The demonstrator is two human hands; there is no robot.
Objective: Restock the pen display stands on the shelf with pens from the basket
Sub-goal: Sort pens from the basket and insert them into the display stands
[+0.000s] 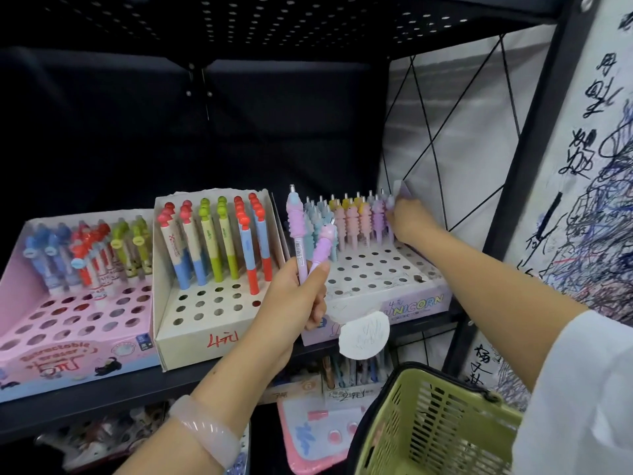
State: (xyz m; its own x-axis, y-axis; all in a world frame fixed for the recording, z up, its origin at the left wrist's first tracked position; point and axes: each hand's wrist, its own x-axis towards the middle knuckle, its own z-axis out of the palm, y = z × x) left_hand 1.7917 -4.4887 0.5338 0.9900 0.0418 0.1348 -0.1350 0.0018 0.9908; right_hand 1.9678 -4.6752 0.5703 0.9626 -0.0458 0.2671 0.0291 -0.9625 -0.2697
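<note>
Lilac and ribbed, the soft rubber toppers on the two unicorn pens (306, 248) in my left hand (297, 296) look grippy, while the slim plastic barrels are light, stiff and a bit slick — so I judge it best to pinch each one low on the barrel, clear of the topper. My fingers curl round both. My right hand (409, 219) reaches to the back row of the unicorn stand (383, 286) on the shelf (102, 399), fingertips pinched on a purple pen (390, 217) there. Three stands sit side by side: the pink stand (68, 323), the cream stand (205, 323) holding six pens, and mine — many holes are bare. The green basket (435, 430) hangs below my right arm.
</note>
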